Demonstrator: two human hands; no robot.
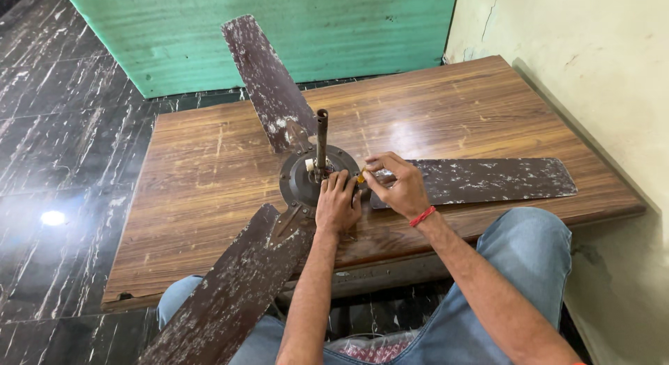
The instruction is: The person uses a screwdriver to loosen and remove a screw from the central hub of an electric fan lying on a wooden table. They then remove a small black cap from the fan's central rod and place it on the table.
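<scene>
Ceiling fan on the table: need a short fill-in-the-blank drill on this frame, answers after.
1. The ceiling fan lies on a wooden ____.
2. The fan has ____ blades.
3. The left hand rests on the fan's round ____ housing.
4. The right hand wears a ____ thread at the wrist and pinches a small yellowish object.

Missing words: table; three; motor; red

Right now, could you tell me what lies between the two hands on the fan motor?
In the head view, a small yellow tool tip sits between the left hand and right hand, over the fan motor.
</scene>
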